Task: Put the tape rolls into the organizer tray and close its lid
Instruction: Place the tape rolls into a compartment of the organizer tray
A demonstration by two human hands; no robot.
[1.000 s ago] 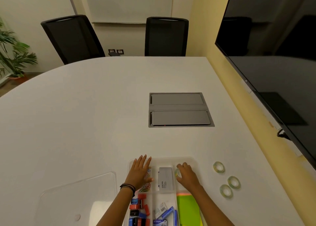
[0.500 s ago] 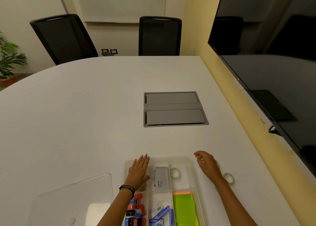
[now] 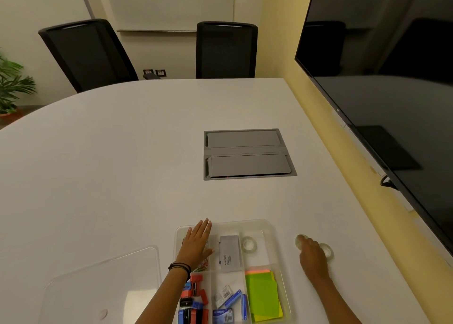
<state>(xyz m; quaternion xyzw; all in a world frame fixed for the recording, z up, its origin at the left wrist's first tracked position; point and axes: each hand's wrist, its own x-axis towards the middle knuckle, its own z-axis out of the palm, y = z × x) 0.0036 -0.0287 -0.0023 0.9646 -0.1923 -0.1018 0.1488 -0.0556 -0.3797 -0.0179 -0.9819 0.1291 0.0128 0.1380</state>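
The clear organizer tray lies at the table's near edge, lid off. One clear tape roll sits in its far right compartment, beside a grey box. My left hand rests flat, fingers apart, over the tray's far left compartment. To the right of the tray, my right hand is on the table with its fingertips curled around a second tape roll. Another tape roll lies just right of that hand, partly hidden by it. The clear lid lies flat on the table, left of the tray.
The tray's near compartments hold red and blue clips, staple boxes and green and yellow sticky notes. A grey cable hatch is set in the table beyond the tray. A large dark screen hangs on the right wall. Two black chairs stand at the far edge.
My right hand left a tape roll in the tray, moved right onto the table and closed its fingers on another roll. My left hand stayed on the tray.
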